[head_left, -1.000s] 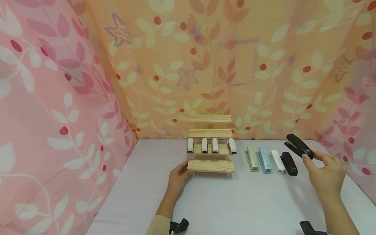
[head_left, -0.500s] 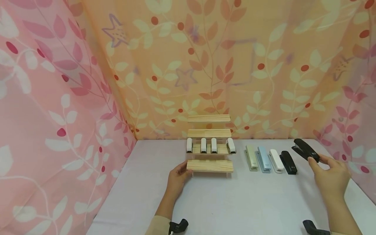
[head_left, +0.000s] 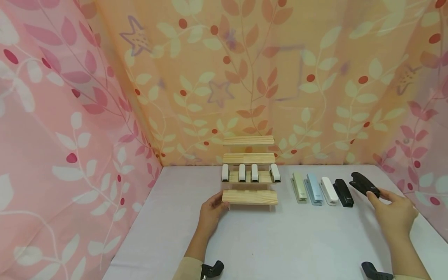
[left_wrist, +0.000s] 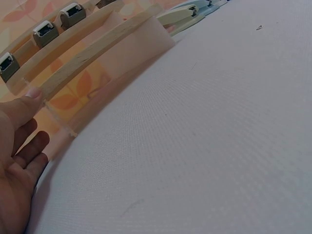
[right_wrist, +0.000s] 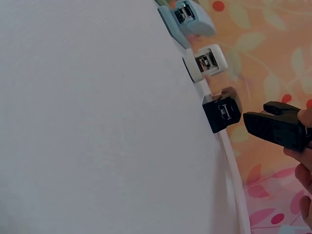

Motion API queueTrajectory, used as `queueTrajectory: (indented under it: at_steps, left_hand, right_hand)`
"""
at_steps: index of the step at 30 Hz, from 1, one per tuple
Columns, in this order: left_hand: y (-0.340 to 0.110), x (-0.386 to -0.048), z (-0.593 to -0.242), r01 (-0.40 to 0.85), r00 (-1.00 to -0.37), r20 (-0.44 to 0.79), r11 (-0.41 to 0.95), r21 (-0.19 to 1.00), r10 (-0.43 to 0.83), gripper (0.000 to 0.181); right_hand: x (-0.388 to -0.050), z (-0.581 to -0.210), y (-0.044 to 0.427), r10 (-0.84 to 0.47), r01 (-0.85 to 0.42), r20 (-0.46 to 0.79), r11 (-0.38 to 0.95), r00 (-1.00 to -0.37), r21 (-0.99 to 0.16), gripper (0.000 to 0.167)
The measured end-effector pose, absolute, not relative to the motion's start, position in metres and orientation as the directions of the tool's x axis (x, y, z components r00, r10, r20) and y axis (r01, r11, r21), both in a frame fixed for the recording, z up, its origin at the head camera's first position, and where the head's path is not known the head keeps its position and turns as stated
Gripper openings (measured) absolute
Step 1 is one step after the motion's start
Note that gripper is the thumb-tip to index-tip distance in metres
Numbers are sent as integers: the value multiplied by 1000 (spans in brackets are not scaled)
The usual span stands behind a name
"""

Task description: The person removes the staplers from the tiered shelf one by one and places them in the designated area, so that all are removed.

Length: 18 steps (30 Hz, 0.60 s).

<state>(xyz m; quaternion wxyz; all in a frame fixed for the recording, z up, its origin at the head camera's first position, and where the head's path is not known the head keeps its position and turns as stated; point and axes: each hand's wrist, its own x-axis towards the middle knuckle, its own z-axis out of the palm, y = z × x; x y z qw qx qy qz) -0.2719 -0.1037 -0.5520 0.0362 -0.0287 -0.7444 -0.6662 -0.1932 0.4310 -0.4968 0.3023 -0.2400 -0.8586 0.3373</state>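
My left hand (head_left: 211,212) pinches the left end of the lowest board of a tiered wooden display shelf (head_left: 250,197), thumb in front. In the left wrist view, its other fingers (left_wrist: 31,151) are loosely bent beside the clear side panel. My right hand (head_left: 395,214) holds a black stapler (head_left: 364,184) by its near end, between thumb and fingers, slightly above the table. Left of it lies a row of staplers: a second black one (head_left: 344,193), a white one (head_left: 329,191), a light blue one (head_left: 314,189) and a pale green one (head_left: 299,188).
Several small white staplers (head_left: 242,172) stand on the shelf's second tier, with bare boards (head_left: 249,158) above. The white-covered table (head_left: 280,241) ends at a patterned orange curtain (head_left: 196,116) behind and a pink one (head_left: 87,155) on the left.
My right hand has moved rightward, then lowered the black stapler toward the table at the right end of the row. The left hand stays on the shelf.
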Motion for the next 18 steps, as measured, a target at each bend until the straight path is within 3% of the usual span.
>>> queueTrajectory:
  at_steps: [13, 18]
  left_hand:
    - [-102, -273, -552, 79, -996, 82, 114, 990, -19, 56]
    - [-99, -264, -536, 88, -996, 90, 119, 989, -13, 54]
  right_hand:
    - [-197, -508, 440, 607, 263, 313, 673, -730, -691, 49]
    - [-198, -510, 441, 599, 278, 292, 678, -746, -680, 53]
